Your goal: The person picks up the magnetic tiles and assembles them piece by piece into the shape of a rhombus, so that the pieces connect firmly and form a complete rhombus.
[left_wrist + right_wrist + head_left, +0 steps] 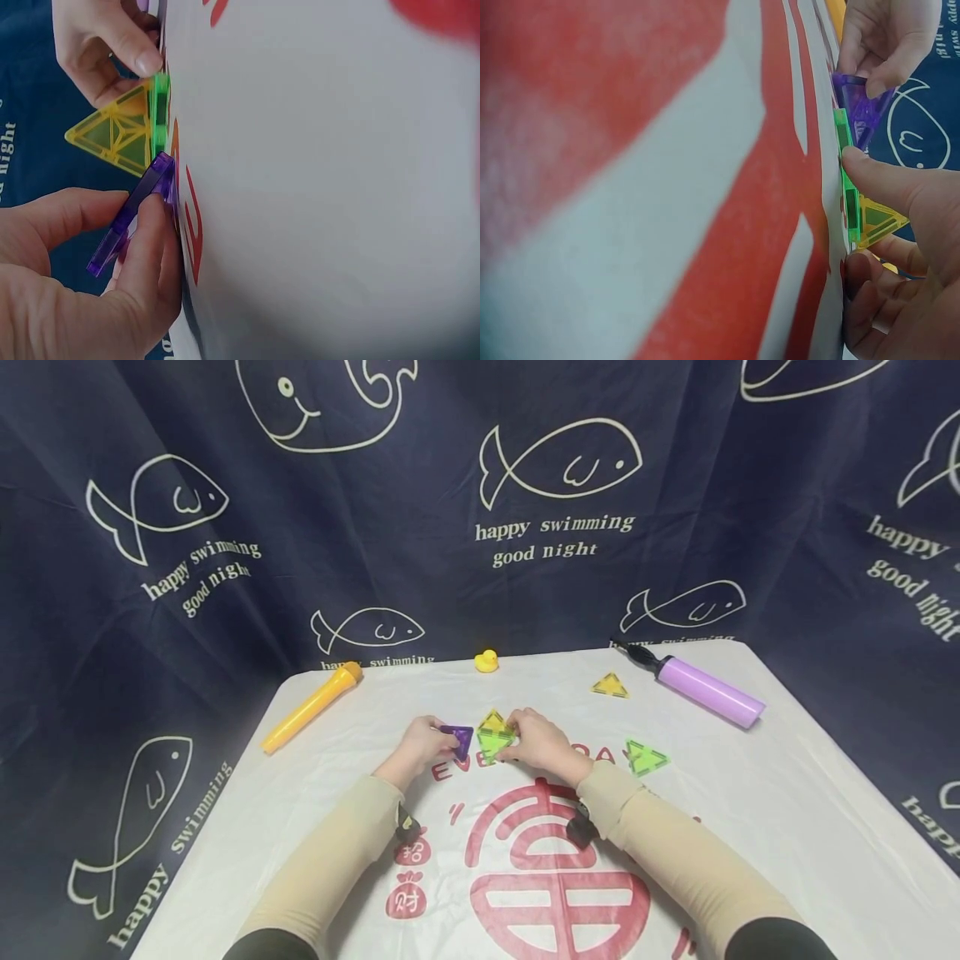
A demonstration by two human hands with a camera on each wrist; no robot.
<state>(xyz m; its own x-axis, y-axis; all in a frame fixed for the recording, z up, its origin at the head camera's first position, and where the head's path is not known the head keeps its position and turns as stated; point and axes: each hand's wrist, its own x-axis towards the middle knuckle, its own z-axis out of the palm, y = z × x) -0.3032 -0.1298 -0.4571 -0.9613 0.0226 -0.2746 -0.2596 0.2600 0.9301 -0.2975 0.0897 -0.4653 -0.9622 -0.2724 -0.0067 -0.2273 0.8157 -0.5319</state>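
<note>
My left hand [422,747] pinches a purple triangular magnetic tile [462,739] between thumb and fingers. In the left wrist view the purple tile [126,225] is tilted, one corner close to the tabletop. Just right of it, a green triangular tile [492,747] lies low on the table, and a yellow triangular tile [492,722] stands up along its far edge. My right hand [542,742] grips this joined pair from the right. Its thumb is on the green tile [852,199], with the fingers curled behind near the yellow tile [877,222].
A loose green tile [645,757] and a yellow tile [611,685] lie to the right. Towards the back are a yellow rubber duck [486,662], an orange microphone-shaped toy [313,707] on the left and a purple hand pump [708,692] on the right. A dark printed curtain [420,543] hangs behind.
</note>
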